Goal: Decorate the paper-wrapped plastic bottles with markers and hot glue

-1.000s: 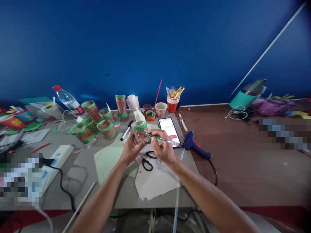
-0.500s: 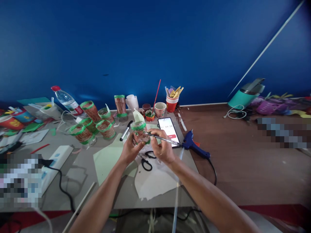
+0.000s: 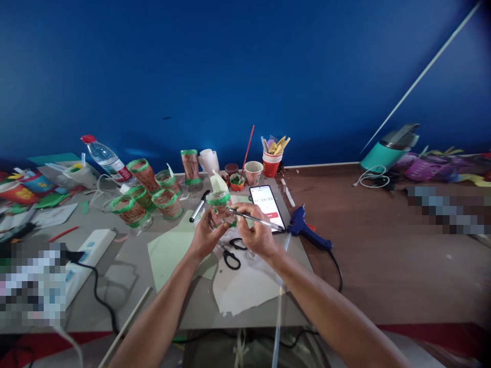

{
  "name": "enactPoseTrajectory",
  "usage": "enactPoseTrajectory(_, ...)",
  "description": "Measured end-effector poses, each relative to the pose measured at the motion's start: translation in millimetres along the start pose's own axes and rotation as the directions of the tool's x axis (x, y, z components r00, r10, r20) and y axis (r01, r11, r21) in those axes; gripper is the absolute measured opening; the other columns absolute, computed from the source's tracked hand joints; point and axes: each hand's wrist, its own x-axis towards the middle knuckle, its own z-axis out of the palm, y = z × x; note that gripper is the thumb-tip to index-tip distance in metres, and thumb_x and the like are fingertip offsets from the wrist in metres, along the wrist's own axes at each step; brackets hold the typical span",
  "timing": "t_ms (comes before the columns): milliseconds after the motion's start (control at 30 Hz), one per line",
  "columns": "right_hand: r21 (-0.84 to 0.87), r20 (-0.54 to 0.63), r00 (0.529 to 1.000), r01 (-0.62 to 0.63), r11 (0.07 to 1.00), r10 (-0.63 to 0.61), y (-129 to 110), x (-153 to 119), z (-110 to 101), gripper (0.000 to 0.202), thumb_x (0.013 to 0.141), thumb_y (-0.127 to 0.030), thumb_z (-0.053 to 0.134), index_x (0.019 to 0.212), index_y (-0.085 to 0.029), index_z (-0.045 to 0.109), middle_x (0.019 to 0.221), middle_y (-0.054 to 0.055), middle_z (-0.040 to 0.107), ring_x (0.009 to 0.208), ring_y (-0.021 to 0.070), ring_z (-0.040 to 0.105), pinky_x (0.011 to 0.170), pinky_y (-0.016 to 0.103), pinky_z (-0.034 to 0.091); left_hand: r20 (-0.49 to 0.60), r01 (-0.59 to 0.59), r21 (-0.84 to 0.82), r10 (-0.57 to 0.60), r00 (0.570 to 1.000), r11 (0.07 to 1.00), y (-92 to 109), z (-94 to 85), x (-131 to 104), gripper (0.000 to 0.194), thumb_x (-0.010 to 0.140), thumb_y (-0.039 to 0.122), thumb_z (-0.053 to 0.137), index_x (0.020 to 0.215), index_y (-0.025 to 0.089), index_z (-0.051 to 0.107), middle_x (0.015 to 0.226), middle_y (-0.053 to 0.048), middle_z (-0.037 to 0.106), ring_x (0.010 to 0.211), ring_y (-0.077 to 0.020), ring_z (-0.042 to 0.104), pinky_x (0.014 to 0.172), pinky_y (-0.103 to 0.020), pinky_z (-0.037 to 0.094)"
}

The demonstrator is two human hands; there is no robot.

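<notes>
My left hand (image 3: 208, 236) is wrapped round the lower left side of a small clear cup (image 3: 219, 207) with green bands and reddish-brown patches. A pale green leaf-shaped piece (image 3: 218, 183) stands up from its rim. Between the fingers of my right hand (image 3: 256, 230) is a thin pen-like tool (image 3: 261, 221), its tip at the cup's right side. Black-handled scissors (image 3: 231, 259) lie under my hands on white paper (image 3: 245, 291). Behind my right hand a phone (image 3: 263, 197) shows a running timer.
Several similar banded cups (image 3: 166, 203) stand at left, near a bottle (image 3: 109, 162) and a power strip (image 3: 86, 258). Right of the phone lies a blue glue gun (image 3: 307, 230). A red cup of cutlery (image 3: 271, 164) and a paper cup (image 3: 253, 174) stand behind.
The timer on the phone has advanced by one second. Both hands, the cup and the tool look almost unmoved.
</notes>
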Motion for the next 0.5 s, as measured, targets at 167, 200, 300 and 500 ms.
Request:
enactPoseTrajectory(167,-0.007,-0.001,1.0,-0.008,1.0,0.008,0.5,0.3,-0.2,0.019,0.085,-0.013,0.05,0.101,-0.023,0.052,0.105,0.01,0.069,0.103,0.0241,0.066,0.086,0.042,0.055,0.009,-0.009,0.002,0.009,1.0,1.0,-4.5,-1.3,0.7,0.051,0.074,0.044,0.073,0.114,0.018,0.057,0.118,-0.011,0.067,0.114,-0.0287,0.06,0.099,-0.04,0.045)
enactPoseTrajectory(200,-0.009,0.01,1.0,-0.003,1.0,0.003,0.5,0.2,-0.1,0.019,0.085,-0.012,0.05,0.101,-0.023,0.052,0.105,0.01,0.069,0.103,0.0239,0.066,0.086,0.042,0.055,0.005,-0.008,0.006,0.008,1.0,1.0,-5.5,-1.5,0.9,0.051,0.074,0.045,0.073,0.114,0.018,0.057,0.118,-0.011,0.067,0.113,-0.0286,0.061,0.099,-0.039,0.045)
enactPoseTrajectory(300,-0.012,0.02,1.0,0.011,1.0,-0.011,0.4,0.1,0.2,0.02,0.085,-0.011,0.05,0.1,-0.023,0.052,0.106,0.009,0.069,0.102,0.0233,0.066,0.086,0.041,0.054,-0.008,0.0,0.017,0.0,1.0,1.0,-7.0,-1.7,1.2,0.052,0.073,0.045,0.073,0.115,0.018,0.058,0.118,-0.011,0.067,0.111,-0.0282,0.062,0.097,-0.039,0.046)
enactPoseTrajectory(500,0.007,0.005,1.0,-0.005,1.0,0.005,-0.5,0.4,-0.2,0.02,0.085,-0.012,0.05,0.102,-0.024,0.051,0.105,0.009,0.069,0.103,0.0229,0.066,0.087,0.041,0.054,0.018,-0.006,0.027,0.005,1.0,1.0,-4.4,-1.4,0.7,0.051,0.075,0.045,0.072,0.116,0.018,0.056,0.121,-0.012,0.066,0.112,-0.0276,0.061,0.097,-0.039,0.045)
